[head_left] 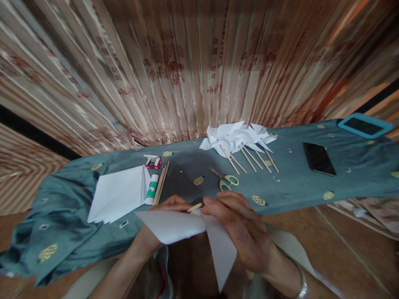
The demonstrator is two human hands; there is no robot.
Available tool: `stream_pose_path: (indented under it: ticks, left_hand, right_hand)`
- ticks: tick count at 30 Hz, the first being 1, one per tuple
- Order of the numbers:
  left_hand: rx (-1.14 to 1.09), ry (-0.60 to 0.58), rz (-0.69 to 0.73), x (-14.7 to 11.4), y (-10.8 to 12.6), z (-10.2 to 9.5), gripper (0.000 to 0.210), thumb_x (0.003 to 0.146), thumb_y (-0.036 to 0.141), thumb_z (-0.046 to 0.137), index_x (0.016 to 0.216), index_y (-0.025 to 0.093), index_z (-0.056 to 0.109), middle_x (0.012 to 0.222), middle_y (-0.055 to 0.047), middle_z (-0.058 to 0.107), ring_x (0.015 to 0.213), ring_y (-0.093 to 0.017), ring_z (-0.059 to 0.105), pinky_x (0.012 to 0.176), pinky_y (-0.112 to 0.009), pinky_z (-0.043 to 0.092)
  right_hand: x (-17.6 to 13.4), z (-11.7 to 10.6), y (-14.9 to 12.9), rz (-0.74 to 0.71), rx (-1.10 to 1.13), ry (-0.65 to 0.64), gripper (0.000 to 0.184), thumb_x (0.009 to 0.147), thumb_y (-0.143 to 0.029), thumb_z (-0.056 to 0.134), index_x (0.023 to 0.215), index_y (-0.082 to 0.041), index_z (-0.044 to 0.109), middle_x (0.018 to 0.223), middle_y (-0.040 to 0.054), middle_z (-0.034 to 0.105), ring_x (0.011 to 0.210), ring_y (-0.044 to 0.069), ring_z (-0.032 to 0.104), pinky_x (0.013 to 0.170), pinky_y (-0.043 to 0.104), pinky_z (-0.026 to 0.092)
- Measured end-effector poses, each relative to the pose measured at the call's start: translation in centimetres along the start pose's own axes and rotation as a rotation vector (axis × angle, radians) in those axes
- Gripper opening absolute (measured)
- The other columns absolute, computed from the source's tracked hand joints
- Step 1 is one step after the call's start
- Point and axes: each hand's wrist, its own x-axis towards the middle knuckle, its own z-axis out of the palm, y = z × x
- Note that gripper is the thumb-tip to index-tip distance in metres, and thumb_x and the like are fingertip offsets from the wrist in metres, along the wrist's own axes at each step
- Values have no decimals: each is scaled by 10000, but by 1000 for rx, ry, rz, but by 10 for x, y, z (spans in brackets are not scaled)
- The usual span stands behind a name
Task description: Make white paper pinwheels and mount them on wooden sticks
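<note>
A white paper pinwheel (183, 227) is held between both hands near the table's front edge, its folded blades spreading left and downward. My left hand (173, 204) is closed on it from behind, with most of its fingers hidden by the paper. The end of a wooden stick (195, 207) shows at the pinwheel's middle, between the fingertips of both hands. My right hand (240, 224) grips the paper there, thumb and fingers pressed close to the stick end. Anything small in the pinch is too hidden to make out.
On the cloth-covered table (289, 182) lie finished pinwheels (237, 137) on sticks, scissors (229, 182), a paper stack (120, 193), a glue stick (152, 189), loose sticks (161, 182) and a small red box (152, 162). Rightward are a phone (319, 158) and a blue-framed tablet (364, 125).
</note>
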Motion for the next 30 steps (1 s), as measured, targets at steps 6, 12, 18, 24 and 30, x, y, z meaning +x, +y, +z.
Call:
stream_pose_path:
  ticks: [6,12,18,24,30]
  left_hand:
    - [16,9,1,0,3,0,211,620,395,808,754,231,815,737,-61,693,729,-201,616,680,-296,482]
    - [126,20,56,1,5,-2,173,647,362,783,760,236,818,726,-46,687,714,-188,615,668,-295,471]
    - [124,44,99,-1,4,-4,201,623,400,800,744,240,815,704,-65,669,668,-182,601,611,-281,470]
    - [154,15,121,-6,0,-8,241,693,424,775,806,215,813,755,-73,675,713,-189,603,638,-271,480]
    - [189,-73,57,-8,7,-4,273,791,401,696,990,239,790,853,-68,696,805,-204,617,713,-271,475]
  right_hand:
    - [0,1,0,15,16,-27,405,974,-87,361,1366,-139,452,873,40,729,853,166,648,882,335,563]
    - [-1,2,0,17,23,-35,353,981,-104,387,1320,-123,483,865,39,729,846,163,650,889,330,556]
    - [-5,5,1,42,40,-57,404,962,-92,427,1362,-137,446,891,39,733,861,166,659,912,356,560]
    - [-7,7,1,46,43,-63,419,959,-92,429,1374,-145,445,893,43,735,876,174,663,910,360,561]
    - [-8,13,5,25,77,0,551,894,-44,481,1431,-132,398,908,53,734,877,189,654,877,382,574]
